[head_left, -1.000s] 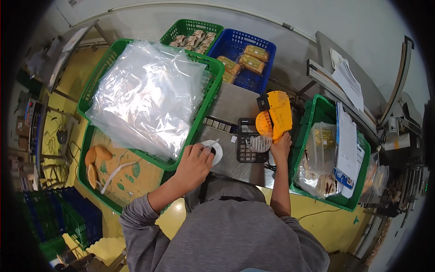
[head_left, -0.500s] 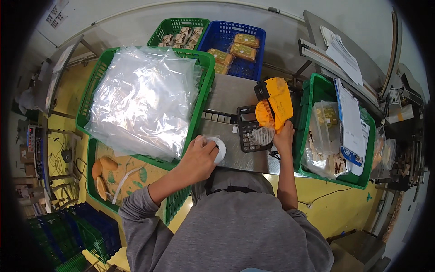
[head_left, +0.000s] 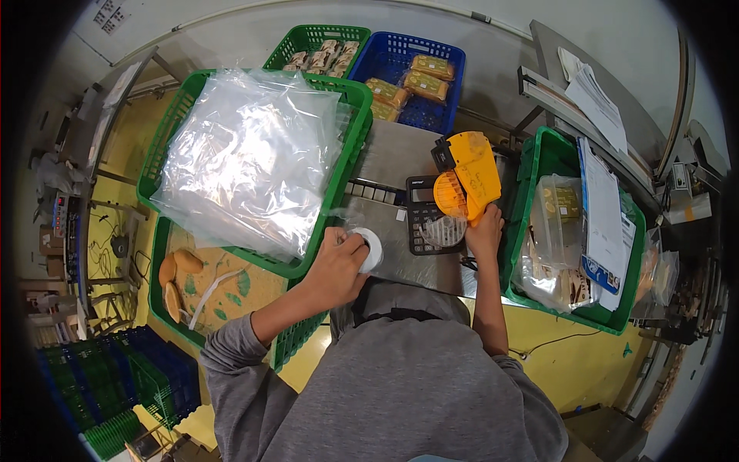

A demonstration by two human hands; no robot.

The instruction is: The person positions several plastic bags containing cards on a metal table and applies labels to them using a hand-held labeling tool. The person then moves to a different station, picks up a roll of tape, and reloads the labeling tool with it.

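My left hand (head_left: 336,266) is closed on a white roll (head_left: 372,251), which looks like a roll of labels. A wisp of clear material shows by its fingertips. My right hand (head_left: 485,233) grips the lower end of a yellow handheld label gun (head_left: 475,171). An orange part and a clear round cover (head_left: 443,230) hang open on the gun's left side. Beneath that cover lies a black calculator (head_left: 421,194), partly hidden. Both hands are over the near edge of the metal table (head_left: 391,154).
A green crate (head_left: 356,154) at left holds a stack of clear plastic bags (head_left: 250,162). Below it, another green crate (head_left: 158,266) holds bread rolls (head_left: 187,260). Packaged loaves (head_left: 425,86) sit in a blue crate (head_left: 448,61) behind. At right, a green crate (head_left: 517,223) holds a clipboard (head_left: 603,215).
The white roll has turned a little in my left hand, showing more of its round face. My right hand stays on the label gun. The whole view has shifted slightly.
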